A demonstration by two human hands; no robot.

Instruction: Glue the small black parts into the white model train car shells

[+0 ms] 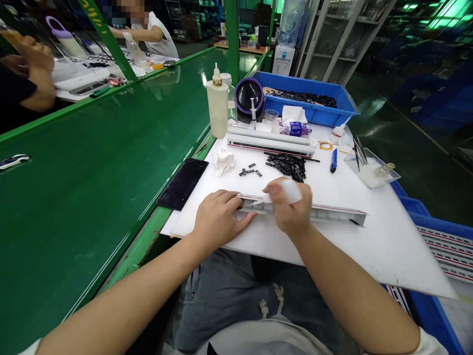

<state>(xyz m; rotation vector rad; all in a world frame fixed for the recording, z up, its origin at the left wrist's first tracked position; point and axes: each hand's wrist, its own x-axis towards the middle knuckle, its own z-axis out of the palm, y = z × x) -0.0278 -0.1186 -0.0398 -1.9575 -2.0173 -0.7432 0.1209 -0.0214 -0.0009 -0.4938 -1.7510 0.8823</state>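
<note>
A long white channel-shaped strip (332, 215) with a red edge line lies across the white board in front of me. My left hand (219, 217) grips its left end, fingers over the far edge and thumb along the near side. Closed round a small white squeeze bottle (291, 191), my right hand (293, 213) is over the strip's middle. The bottle's thin nozzle points left, into the channel near my left fingertips; whether it touches is unclear. Just beyond lie a pile of small black pieces (291, 166) and several loose ones (250, 171).
Farther back are another white strip (269, 144), a cream bottle (218, 108), a syringe (253, 116) and a blue bin (314, 114). A blue cutter (333, 160) and a clear tray (373, 172) lie right; a black phone-like slab (183, 185) lies left, beside the green conveyor (92, 162).
</note>
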